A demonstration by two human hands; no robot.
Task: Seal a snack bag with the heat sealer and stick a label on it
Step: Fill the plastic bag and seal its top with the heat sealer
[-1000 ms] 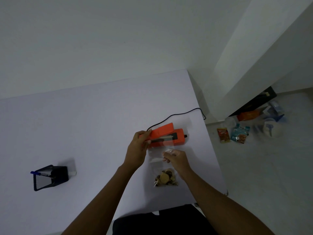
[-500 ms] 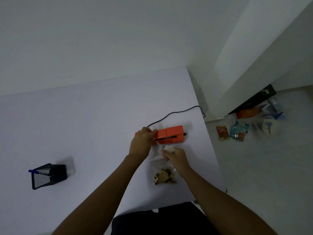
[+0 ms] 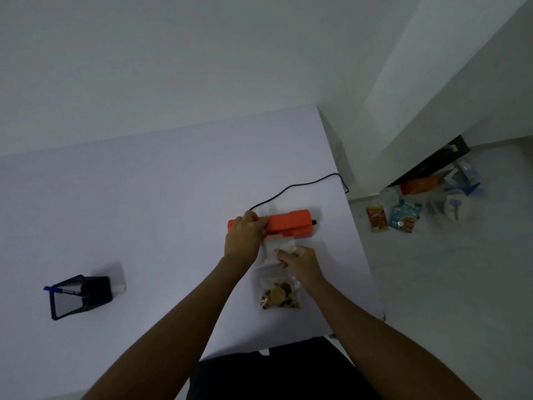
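Observation:
An orange heat sealer [image 3: 288, 223] lies across the white table [image 3: 161, 197], its lid down. My left hand [image 3: 245, 238] rests on its left end and presses on it. A clear snack bag [image 3: 278, 284] with brown snacks at its bottom lies just in front of the sealer, its top edge tucked under the lid. My right hand [image 3: 300, 262] pinches the upper part of the bag near the sealer. No label is visible to me.
The sealer's black cord [image 3: 302, 186] runs back and off the table's right edge. A black mesh pen holder [image 3: 79, 297] with a blue pen stands at the left. Snack packets [image 3: 392, 217] and clutter lie on the floor at the right.
The sealer lid, raised one second ago, has come down onto the bag's top. My left hand has shifted onto the lid. My right hand stays on the bag.

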